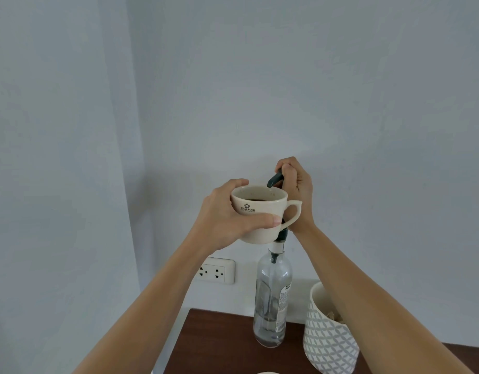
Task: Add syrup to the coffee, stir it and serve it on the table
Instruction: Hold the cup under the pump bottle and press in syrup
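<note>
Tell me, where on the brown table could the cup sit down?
Bare wood lies left of the syrup bottle, out to the table edge. The right side is crowded: the patterned pot stands close beside the bottle. Left hand holds the cup; right hand grips the pump.

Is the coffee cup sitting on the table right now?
No, the left hand holds the cup in the air beside the pump of the syrup bottle.
</note>
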Demonstrator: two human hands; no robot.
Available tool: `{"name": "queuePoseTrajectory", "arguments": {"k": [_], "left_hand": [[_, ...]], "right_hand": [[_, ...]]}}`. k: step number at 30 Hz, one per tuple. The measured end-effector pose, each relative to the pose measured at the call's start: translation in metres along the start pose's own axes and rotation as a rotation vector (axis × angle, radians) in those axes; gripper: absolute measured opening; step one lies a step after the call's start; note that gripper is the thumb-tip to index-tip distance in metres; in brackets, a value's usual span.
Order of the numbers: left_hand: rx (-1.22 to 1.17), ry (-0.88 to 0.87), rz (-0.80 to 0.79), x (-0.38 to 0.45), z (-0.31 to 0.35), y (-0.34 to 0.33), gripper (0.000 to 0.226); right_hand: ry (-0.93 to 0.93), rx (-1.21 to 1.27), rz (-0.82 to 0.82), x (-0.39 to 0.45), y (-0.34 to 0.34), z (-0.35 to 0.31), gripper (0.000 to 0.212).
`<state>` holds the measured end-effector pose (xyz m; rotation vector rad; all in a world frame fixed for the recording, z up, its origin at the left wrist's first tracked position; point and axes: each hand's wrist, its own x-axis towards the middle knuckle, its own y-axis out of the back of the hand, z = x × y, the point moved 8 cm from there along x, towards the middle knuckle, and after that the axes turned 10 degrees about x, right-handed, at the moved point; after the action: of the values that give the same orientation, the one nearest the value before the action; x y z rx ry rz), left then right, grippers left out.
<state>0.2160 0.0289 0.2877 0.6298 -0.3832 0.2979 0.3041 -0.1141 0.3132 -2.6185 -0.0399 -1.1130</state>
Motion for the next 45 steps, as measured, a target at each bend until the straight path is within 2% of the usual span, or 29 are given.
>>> {"name": "queuePoseTrajectory", "arguments": {"k": [45], "left_hand": [[0.008,0.021,-0.004,0.0001,0.0013,0.0004,0.116]], "right_hand": [[0.015,0.008,0.001,0.0005,0.0007,0.0007,0.023]]}}
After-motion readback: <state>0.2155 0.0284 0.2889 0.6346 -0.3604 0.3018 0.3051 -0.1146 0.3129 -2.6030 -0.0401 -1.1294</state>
